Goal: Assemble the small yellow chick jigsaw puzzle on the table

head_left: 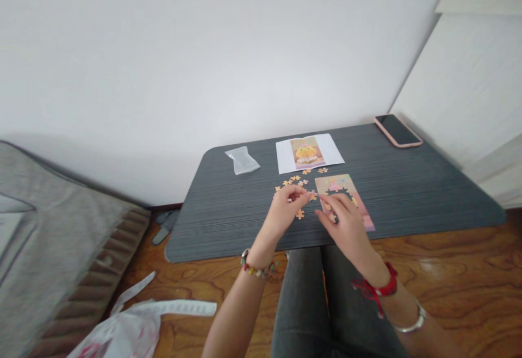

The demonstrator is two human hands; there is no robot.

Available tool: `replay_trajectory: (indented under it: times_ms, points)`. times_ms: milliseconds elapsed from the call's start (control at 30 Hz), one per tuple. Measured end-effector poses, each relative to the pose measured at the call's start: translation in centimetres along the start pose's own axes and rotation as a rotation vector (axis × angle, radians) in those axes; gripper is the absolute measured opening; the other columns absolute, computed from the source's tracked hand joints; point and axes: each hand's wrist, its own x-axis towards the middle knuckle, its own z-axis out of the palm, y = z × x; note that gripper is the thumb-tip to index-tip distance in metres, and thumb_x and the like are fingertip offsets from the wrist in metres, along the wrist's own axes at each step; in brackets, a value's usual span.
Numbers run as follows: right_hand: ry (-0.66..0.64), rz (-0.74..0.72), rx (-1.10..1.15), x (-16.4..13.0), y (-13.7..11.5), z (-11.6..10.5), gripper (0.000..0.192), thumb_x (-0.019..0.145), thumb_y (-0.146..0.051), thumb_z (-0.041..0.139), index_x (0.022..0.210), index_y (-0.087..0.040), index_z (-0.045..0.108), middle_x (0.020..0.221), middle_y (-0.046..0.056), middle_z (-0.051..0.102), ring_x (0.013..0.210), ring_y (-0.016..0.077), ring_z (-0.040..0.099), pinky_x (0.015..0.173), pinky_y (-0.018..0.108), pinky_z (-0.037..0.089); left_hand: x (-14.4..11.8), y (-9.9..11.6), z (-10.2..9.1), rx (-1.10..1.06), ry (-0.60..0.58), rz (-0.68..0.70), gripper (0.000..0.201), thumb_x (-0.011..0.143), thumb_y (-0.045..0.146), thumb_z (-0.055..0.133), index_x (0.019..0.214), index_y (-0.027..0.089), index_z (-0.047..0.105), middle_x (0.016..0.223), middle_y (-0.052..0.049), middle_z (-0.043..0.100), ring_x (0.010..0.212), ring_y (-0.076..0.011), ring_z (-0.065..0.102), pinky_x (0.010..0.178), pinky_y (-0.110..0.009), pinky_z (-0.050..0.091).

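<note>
My left hand is closed in a pinch, with a small puzzle piece at its thumb and fingertip. My right hand hovers over the left side of the partly assembled jigsaw puzzle, thumb and forefinger apart, its forefinger close to that piece. The puzzle has a pinkish border, and gaps show in its middle, partly covered by my right hand. Several loose orange and yellow puzzle pieces lie around my left hand. Behind them rests a white sheet with a printed picture of a yellow figure.
A clear plastic bag lies on the dark table at the left. Toward the back right is a phone in a pink case. A white wall rises behind. On the wooden floor at lower left sits a plastic bag, beside a grey bed-like surface.
</note>
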Motion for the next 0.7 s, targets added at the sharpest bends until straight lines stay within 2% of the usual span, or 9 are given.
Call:
replay_trajectory:
  times_ms: [133,300,433,533,633,700]
  points:
    - [0.060,-0.062,0.037,0.4,0.8,-1.3,0.020,0.086,-0.025,0.053,0.104,-0.019,0.060,0.091,0.008,0.060,0.084,0.0194,0.058,0.076,0.033,0.046,-1.5,0.6,2.2,-0.191,-0.036,-0.089,0.021,0.072,0.035,0.062,0.068,0.015,0.059,0.063,0.003,0.054,0.061,-0.0090,0.045,0.061,-0.022,0.034]
    - [0.010,-0.136,-0.003,0.5,1.4,-2.6,0.016,0.087,-0.026,0.052,0.100,-0.021,0.062,0.088,0.007,0.060,0.084,0.0189,0.058,0.078,0.033,0.047,-2.0,0.6,3.0,-0.213,-0.053,-0.091,0.019,0.075,0.032,0.059,0.067,0.015,0.058,0.064,0.003,0.054,0.062,-0.0093,0.045,0.063,-0.022,0.035]
    - [-0.021,-0.141,-0.046,0.5,2.0,-3.2,0.018,0.089,-0.027,0.050,0.098,-0.020,0.063,0.088,0.007,0.061,0.083,0.0192,0.058,0.076,0.034,0.046,-2.1,0.3,2.7,-0.029,-0.056,0.017,0.012,0.079,0.024,0.056,0.085,0.017,0.064,0.071,0.002,0.054,0.065,-0.0102,0.046,0.062,-0.022,0.037]
    - [-0.070,-0.127,-0.049,0.6,2.7,-3.3,0.021,0.090,-0.030,0.047,0.097,-0.020,0.064,0.087,0.007,0.061,0.082,0.0191,0.059,0.073,0.033,0.047,-2.1,0.0,2.6,0.189,-0.030,0.183,0.024,0.076,0.015,0.060,0.099,0.021,0.064,0.081,0.001,0.052,0.072,-0.0116,0.050,0.068,-0.024,0.042]
    - [-0.146,-0.103,-0.039,0.5,3.7,-3.3,0.023,0.090,-0.032,0.046,0.096,-0.020,0.065,0.087,0.007,0.061,0.082,0.0191,0.059,0.073,0.033,0.048,-2.0,-0.4,3.1,0.362,-0.003,0.321,0.022,0.076,0.013,0.061,0.096,0.022,0.065,0.085,-0.001,0.052,0.082,-0.0143,0.053,0.078,-0.028,0.045]
    - [-0.186,-0.088,-0.039,0.4,4.3,-3.3,0.024,0.090,-0.032,0.047,0.096,-0.020,0.066,0.087,0.007,0.061,0.083,0.0193,0.060,0.074,0.034,0.048,-1.8,-0.7,3.6,0.446,0.009,0.362,0.018,0.078,0.015,0.061,0.094,0.021,0.066,0.084,-0.002,0.052,0.083,-0.0154,0.054,0.079,-0.029,0.046]
